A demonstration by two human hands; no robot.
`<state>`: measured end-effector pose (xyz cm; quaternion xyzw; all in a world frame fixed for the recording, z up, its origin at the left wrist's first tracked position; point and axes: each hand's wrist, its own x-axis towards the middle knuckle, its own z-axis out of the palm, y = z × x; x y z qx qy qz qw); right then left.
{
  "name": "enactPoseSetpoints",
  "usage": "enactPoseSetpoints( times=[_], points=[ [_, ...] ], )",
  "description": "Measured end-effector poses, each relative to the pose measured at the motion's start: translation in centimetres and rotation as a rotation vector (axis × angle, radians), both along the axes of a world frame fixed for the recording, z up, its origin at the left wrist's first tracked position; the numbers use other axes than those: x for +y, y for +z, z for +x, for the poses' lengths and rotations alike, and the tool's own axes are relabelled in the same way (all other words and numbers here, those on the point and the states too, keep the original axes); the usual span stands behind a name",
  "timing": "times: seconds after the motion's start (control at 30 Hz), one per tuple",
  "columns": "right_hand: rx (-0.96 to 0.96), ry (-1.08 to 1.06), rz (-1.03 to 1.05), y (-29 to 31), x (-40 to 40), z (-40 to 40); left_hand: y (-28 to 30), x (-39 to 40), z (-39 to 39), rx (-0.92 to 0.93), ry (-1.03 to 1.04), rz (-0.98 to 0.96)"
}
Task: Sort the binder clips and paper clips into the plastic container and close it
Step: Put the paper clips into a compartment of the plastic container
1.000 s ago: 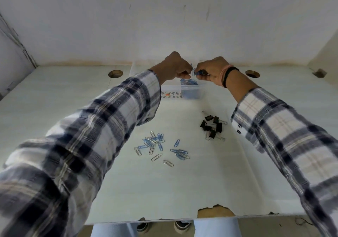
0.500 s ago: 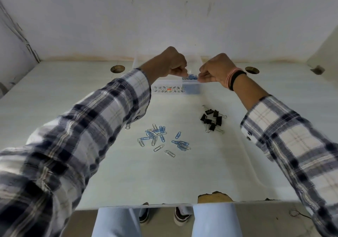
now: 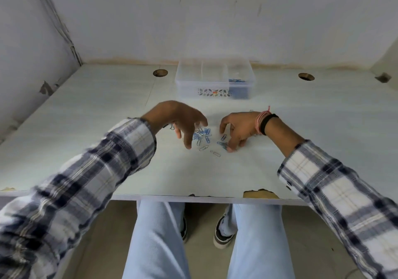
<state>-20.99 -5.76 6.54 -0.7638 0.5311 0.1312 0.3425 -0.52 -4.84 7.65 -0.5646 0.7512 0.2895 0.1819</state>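
Note:
A clear plastic container with divided compartments stands open at the back of the table; blue paper clips lie in its right compartment. A loose pile of blue and silver paper clips lies on the table between my hands. My left hand hovers over the pile's left side, fingers spread and pointing down, holding nothing. My right hand rests at the pile's right side with its fingertips down on a few clips; whether it pinches one I cannot tell. The black binder clips are hidden behind my right hand.
Two round cable holes, one at the left and one at the right, sit in the white table near the back wall. The table's front edge is chipped. My knees and shoes show below it.
Both hands have come back from above the container down to the paper clip pile near me. The clips they held over the right compartment are gone from my fingers.

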Motion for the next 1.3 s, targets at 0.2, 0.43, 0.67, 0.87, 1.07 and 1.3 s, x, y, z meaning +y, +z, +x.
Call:
enactPoseSetpoints(
  times=[0.2,0.43,0.67,0.87,1.07,1.3],
  points=[
    [-0.173,-0.083,-0.186,-1.3,1.3,2.0,-2.6,1.0,-0.6,0.165,0.064,-0.256],
    [-0.060,-0.027,-0.171,-0.4,2.5,0.4,-2.4,1.3,0.9,0.183,0.028,-0.273],
    [-0.100,-0.041,-0.446,-2.8,2.8,2.2,-3.4,0.8,-0.7,0.214,-0.092,-0.434],
    [-0.184,-0.143,-0.463,-4.1,2.1,2.0,-4.1,1.2,-0.2,0.226,-0.044,-0.499],
    [-0.154,0.012,-0.474,-4.0,2.1,3.1,-4.4,1.5,0.5,0.327,0.058,-0.442],
    [-0.218,0.018,-0.578,-4.2,2.4,3.7,-4.8,2.0,1.6,0.523,0.221,-0.373]
  ],
)
